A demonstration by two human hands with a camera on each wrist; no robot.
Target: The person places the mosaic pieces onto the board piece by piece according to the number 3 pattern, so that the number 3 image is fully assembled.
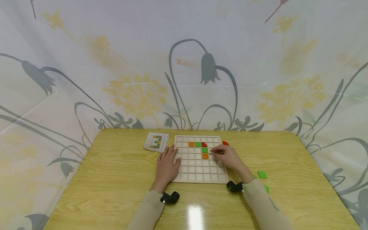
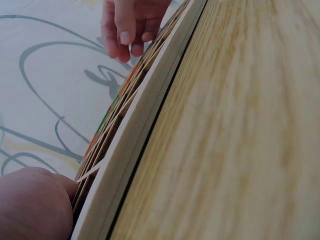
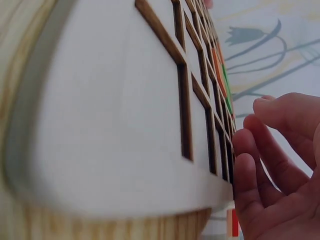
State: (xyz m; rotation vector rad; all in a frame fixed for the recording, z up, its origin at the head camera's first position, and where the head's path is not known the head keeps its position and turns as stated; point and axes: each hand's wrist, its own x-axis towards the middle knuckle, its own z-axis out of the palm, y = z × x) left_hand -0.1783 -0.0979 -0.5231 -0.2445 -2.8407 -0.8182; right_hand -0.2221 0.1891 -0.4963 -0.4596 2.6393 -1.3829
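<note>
A pale wooden grid board (image 1: pixel 198 176) lies in the middle of the table in the head view. My left hand (image 1: pixel 166 166) rests on its left edge, fingers extended. Five or so cells hold tiles: an orange tile (image 1: pixel 191 144), a green tile (image 1: pixel 197 144) and a red rounded tile (image 1: pixel 204 144) in a row, then a green tile (image 1: pixel 204 149) and an orange tile (image 1: pixel 205 156) below the red one. Over the board's right side hovers my right hand (image 1: pixel 228 158), fingertips beside that column. In the right wrist view its fingers (image 3: pixel 245 172) are loosely bent, with nothing visible between them.
Left of the board lies a pattern card (image 1: pixel 149 140) with a coloured figure on a grid. Red pieces (image 1: pixel 225 143) sit behind the right hand. Several loose green tiles (image 1: pixel 262 174) lie by the right sleeve. A flowered curtain (image 1: pixel 184 95) hangs behind the table.
</note>
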